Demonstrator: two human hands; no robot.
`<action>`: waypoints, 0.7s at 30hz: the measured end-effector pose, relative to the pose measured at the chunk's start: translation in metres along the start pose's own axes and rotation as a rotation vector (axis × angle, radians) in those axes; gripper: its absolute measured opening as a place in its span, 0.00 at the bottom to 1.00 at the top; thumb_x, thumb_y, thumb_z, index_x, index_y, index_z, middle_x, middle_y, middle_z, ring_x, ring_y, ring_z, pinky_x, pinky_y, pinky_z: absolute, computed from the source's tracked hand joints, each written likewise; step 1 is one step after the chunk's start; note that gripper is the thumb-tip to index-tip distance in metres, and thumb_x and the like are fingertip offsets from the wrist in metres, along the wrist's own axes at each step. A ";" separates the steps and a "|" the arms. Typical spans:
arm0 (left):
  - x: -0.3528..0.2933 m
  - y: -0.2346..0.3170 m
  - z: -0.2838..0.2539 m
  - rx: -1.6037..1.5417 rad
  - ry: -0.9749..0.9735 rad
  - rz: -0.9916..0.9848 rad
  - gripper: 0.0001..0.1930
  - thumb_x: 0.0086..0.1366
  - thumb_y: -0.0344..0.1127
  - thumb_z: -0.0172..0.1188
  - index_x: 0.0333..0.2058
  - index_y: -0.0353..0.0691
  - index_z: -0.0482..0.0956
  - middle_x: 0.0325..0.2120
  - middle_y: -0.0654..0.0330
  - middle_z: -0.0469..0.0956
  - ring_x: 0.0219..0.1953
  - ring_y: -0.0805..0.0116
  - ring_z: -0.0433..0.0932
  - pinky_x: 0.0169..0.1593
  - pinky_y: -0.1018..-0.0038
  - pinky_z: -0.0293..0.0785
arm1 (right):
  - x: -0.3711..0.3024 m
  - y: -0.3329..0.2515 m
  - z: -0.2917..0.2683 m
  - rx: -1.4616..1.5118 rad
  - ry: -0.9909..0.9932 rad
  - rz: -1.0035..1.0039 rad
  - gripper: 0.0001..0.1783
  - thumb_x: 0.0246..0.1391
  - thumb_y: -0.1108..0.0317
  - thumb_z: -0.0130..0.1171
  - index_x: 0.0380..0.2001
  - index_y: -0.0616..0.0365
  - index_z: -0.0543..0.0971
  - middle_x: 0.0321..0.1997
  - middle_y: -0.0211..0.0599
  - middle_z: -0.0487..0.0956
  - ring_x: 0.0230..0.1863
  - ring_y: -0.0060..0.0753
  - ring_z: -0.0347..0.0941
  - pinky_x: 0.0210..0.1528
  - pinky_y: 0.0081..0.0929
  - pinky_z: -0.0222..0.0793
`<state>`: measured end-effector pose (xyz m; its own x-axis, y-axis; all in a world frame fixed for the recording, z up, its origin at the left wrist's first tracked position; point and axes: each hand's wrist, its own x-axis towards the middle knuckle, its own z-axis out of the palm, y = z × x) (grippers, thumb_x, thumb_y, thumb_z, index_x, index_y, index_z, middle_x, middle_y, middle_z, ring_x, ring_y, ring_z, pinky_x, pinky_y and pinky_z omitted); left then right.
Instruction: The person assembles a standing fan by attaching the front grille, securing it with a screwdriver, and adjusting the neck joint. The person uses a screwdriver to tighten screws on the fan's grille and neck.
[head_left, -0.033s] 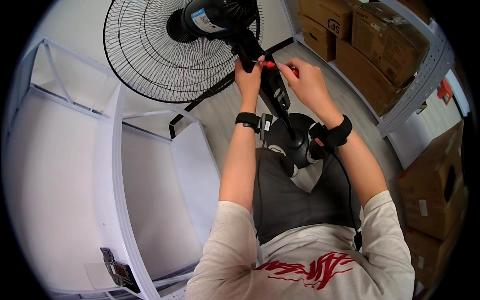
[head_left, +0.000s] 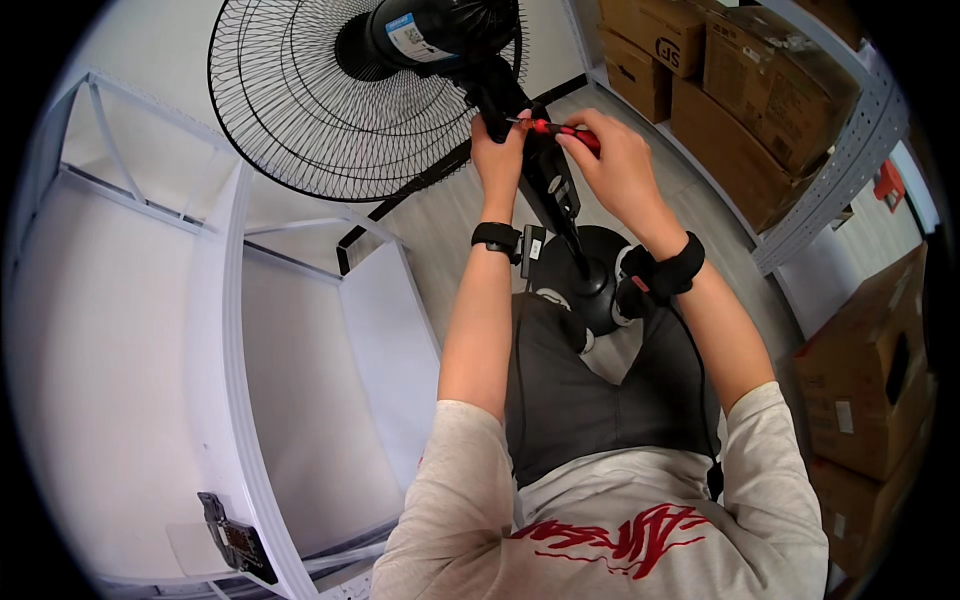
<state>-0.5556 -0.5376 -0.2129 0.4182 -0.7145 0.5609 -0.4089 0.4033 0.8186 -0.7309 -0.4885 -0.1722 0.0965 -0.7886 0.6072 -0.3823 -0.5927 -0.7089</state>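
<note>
A black standing fan [head_left: 440,28] rises in front of me, its wire guard facing left and its round base [head_left: 597,305] on the floor between my feet. My left hand [head_left: 496,152] is closed around the fan's neck, just below the motor housing. In my right hand [head_left: 618,168], thumb and fingers pinch the handle of a red and black screwdriver [head_left: 572,132]. Its shaft points left at the neck, close by my left fingertips. Whether the tip sits in a screw is too small to tell. Both wrists wear black straps with small devices and cables.
At the left stands a white metal rack [head_left: 232,330] with wide shelves, a small black device [head_left: 240,545] fixed to its post. Cardboard boxes [head_left: 740,140] fill a grey perforated rack at the right. More cartons [head_left: 865,370] are stacked near my right elbow.
My right fingers have shifted on the screwdriver, and more of its handle shows. My left hand and the fan are almost unmoved.
</note>
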 end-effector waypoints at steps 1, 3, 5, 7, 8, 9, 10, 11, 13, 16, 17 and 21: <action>0.000 0.001 0.001 -0.010 -0.003 0.004 0.25 0.54 0.48 0.71 0.39 0.34 0.73 0.31 0.55 0.79 0.34 0.63 0.76 0.43 0.71 0.71 | -0.003 0.005 0.003 -0.035 0.127 -0.200 0.18 0.60 0.58 0.56 0.39 0.66 0.78 0.25 0.47 0.80 0.19 0.41 0.76 0.28 0.35 0.70; 0.001 0.000 0.000 0.010 -0.008 -0.013 0.26 0.53 0.48 0.71 0.39 0.34 0.73 0.31 0.54 0.79 0.34 0.62 0.76 0.43 0.71 0.72 | -0.003 0.009 0.006 0.034 0.129 -0.178 0.19 0.61 0.57 0.55 0.39 0.65 0.78 0.26 0.45 0.81 0.18 0.38 0.75 0.27 0.34 0.70; 0.002 -0.002 -0.001 0.026 -0.004 -0.009 0.26 0.53 0.49 0.71 0.38 0.34 0.73 0.32 0.53 0.79 0.34 0.61 0.77 0.43 0.70 0.72 | -0.003 0.007 0.008 0.160 0.087 0.016 0.19 0.61 0.55 0.55 0.39 0.64 0.79 0.26 0.44 0.81 0.17 0.35 0.74 0.27 0.32 0.70; 0.001 -0.008 -0.003 0.033 0.008 0.007 0.26 0.53 0.49 0.71 0.38 0.34 0.72 0.32 0.53 0.80 0.34 0.60 0.77 0.42 0.70 0.72 | -0.002 -0.007 0.005 0.331 -0.006 0.387 0.20 0.61 0.54 0.56 0.38 0.64 0.79 0.26 0.42 0.81 0.16 0.31 0.74 0.26 0.31 0.71; 0.002 -0.010 -0.003 0.022 0.007 0.005 0.26 0.53 0.49 0.71 0.38 0.34 0.72 0.32 0.52 0.80 0.34 0.59 0.77 0.42 0.69 0.72 | 0.000 -0.009 0.001 0.261 -0.115 0.444 0.20 0.61 0.53 0.56 0.36 0.64 0.79 0.26 0.41 0.82 0.16 0.30 0.73 0.26 0.30 0.71; 0.004 -0.011 -0.002 0.010 0.004 0.005 0.26 0.53 0.49 0.71 0.38 0.34 0.72 0.32 0.52 0.79 0.35 0.59 0.77 0.42 0.69 0.72 | 0.005 -0.007 -0.005 0.189 -0.222 0.500 0.21 0.61 0.53 0.56 0.35 0.64 0.80 0.26 0.40 0.82 0.15 0.28 0.73 0.26 0.29 0.71; 0.004 -0.012 -0.003 -0.001 0.001 0.005 0.26 0.53 0.49 0.71 0.38 0.34 0.72 0.32 0.52 0.79 0.35 0.59 0.77 0.42 0.69 0.72 | 0.008 -0.007 -0.008 0.117 -0.328 0.555 0.21 0.61 0.52 0.56 0.34 0.63 0.80 0.26 0.39 0.82 0.15 0.27 0.73 0.26 0.28 0.71; 0.002 -0.013 -0.004 0.013 0.000 0.005 0.26 0.53 0.49 0.71 0.38 0.34 0.72 0.32 0.52 0.79 0.35 0.58 0.78 0.42 0.69 0.72 | 0.009 -0.007 -0.008 0.120 -0.329 0.528 0.21 0.60 0.52 0.57 0.33 0.64 0.80 0.26 0.39 0.82 0.15 0.27 0.73 0.26 0.28 0.71; 0.002 -0.006 -0.001 0.029 -0.010 0.008 0.26 0.53 0.49 0.72 0.38 0.34 0.73 0.32 0.52 0.80 0.36 0.58 0.78 0.42 0.68 0.73 | 0.010 -0.006 -0.011 0.114 -0.320 0.476 0.21 0.59 0.52 0.58 0.31 0.64 0.80 0.24 0.38 0.81 0.15 0.26 0.73 0.25 0.27 0.70; -0.001 -0.003 0.000 0.045 -0.014 -0.016 0.26 0.52 0.49 0.72 0.38 0.34 0.73 0.32 0.51 0.80 0.36 0.57 0.79 0.43 0.68 0.73 | 0.003 0.005 -0.005 -0.039 -0.067 0.109 0.20 0.58 0.53 0.59 0.31 0.63 0.79 0.22 0.35 0.81 0.16 0.25 0.73 0.25 0.25 0.70; 0.000 -0.003 0.001 0.039 -0.009 -0.005 0.26 0.52 0.49 0.72 0.38 0.33 0.73 0.32 0.51 0.80 0.36 0.57 0.79 0.43 0.68 0.73 | 0.003 0.009 -0.006 -0.022 -0.069 0.127 0.20 0.58 0.53 0.60 0.32 0.63 0.79 0.22 0.35 0.81 0.16 0.25 0.73 0.25 0.26 0.70; 0.002 -0.005 -0.004 0.010 0.001 -0.002 0.26 0.51 0.48 0.73 0.38 0.33 0.73 0.33 0.51 0.80 0.36 0.57 0.79 0.42 0.68 0.74 | 0.001 -0.012 -0.008 0.128 -0.137 0.319 0.20 0.58 0.52 0.60 0.34 0.63 0.79 0.20 0.35 0.80 0.17 0.24 0.74 0.24 0.27 0.70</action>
<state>-0.5490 -0.5392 -0.2155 0.4202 -0.7144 0.5595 -0.4162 0.3962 0.8184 -0.7332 -0.4810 -0.1604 0.1165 -0.9464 0.3013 -0.2959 -0.3227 -0.8990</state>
